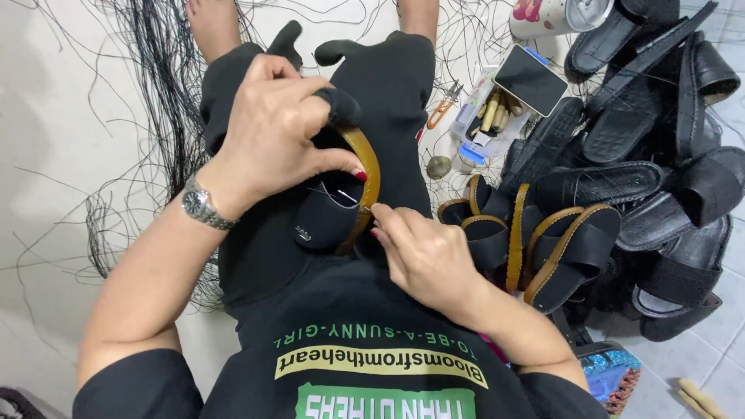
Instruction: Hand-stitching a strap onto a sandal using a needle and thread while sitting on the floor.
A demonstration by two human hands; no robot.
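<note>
A black sandal (334,213) with a tan edge rests on my lap between my knees. My left hand (275,128), with a wristwatch, grips its upper part from above, a black finger cover on the index finger. My right hand (423,252) pinches at the sandal's tan rim, fingertips closed as if on a needle or thread, too fine to make out. Thin black thread crosses the insole.
A heap of black sandals (636,140) with tan-edged ones (543,240) lies to my right. A phone (531,77) sits on a small tool box (489,124), with orange-handled snips (442,109) and a printed cup (551,15) nearby. Loose black thread (155,93) spreads over the pale floor at left.
</note>
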